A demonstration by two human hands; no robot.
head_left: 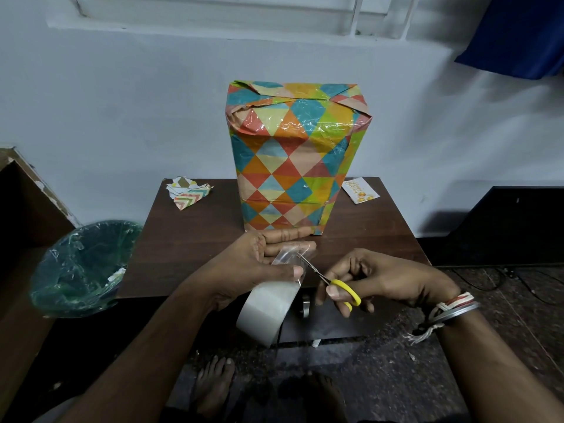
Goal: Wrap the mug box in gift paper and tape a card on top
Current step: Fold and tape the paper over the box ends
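Left hand [259,270] pinches the clear strip [294,253] coming off the wide clear tape roll [268,312], right hand [384,279] grips small yellow-handled scissors [346,293]. That strip's flimsy and sticky, I'd hold only its ends.

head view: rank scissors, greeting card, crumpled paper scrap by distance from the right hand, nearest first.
1. scissors: held in the right hand itself.
2. greeting card: far right corner of the table, beside the wrapped box.
3. crumpled paper scrap: far left corner, on the other side of the box.
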